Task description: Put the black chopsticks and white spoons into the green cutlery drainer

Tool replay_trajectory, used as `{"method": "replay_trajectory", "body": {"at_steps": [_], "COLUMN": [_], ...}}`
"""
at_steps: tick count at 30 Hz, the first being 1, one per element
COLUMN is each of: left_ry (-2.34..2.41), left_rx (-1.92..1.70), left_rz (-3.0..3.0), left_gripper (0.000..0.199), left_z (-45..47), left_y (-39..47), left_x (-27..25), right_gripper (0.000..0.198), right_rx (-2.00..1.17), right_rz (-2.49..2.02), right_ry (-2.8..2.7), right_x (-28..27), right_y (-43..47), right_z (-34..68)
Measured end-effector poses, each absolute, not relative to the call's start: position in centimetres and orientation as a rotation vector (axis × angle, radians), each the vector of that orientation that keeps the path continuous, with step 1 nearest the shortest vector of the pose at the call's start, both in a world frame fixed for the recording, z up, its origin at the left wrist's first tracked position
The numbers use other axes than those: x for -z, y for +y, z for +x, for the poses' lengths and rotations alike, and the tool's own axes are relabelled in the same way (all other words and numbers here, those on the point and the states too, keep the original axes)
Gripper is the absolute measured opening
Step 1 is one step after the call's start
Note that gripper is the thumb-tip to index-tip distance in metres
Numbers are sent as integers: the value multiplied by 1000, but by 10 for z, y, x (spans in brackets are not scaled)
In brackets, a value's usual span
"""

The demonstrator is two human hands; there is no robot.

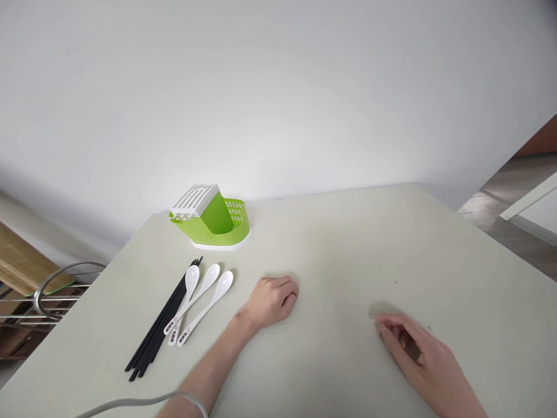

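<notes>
My left hand [273, 301] rests on the table in a loose fist, with nothing showing in it. To its left lie three white spoons [204, 309] with small dark and red marks on their handle ends, two of them crossing. They partly overlap a bundle of several black chopsticks [159, 328]. Behind the spoons stands a green and white utensil holder [217, 223], with a slotted white top on its left part and a perforated open basket on its right. Over on the right, my right hand [420, 360] lies curled on the tabletop, thumb and fingertips together, nothing visible between them.
The pale table [339, 244] meets a white wall [304, 98] at its back edge. A grey cable [143, 400] crosses my left forearm at the bottom. Left of the table is a metal wire rack [47, 299]; a white piece of furniture [537, 206] is at far right.
</notes>
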State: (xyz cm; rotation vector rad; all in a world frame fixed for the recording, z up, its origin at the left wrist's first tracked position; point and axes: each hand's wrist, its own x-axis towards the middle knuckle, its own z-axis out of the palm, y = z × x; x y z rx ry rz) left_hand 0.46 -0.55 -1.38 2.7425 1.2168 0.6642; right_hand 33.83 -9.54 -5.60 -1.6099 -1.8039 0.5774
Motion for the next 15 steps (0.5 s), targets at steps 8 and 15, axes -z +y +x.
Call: {"method": "replay_trajectory", "body": {"at_steps": [8,15], "left_ry": [1247,1500], "left_rx": [-736,-952], "left_rz": [2738,2600], "left_gripper": [23,25], "left_z": [6,6], "left_y": [-2,-1], "left_x": [12,12], "right_gripper": [31,33], "right_rx": [-563,-598], "right_rz": [-1614,-1627], "right_ry": [-1800,-1784], "right_x": [60,58], "right_y": [-93,-95], "right_z": [339,337]}}
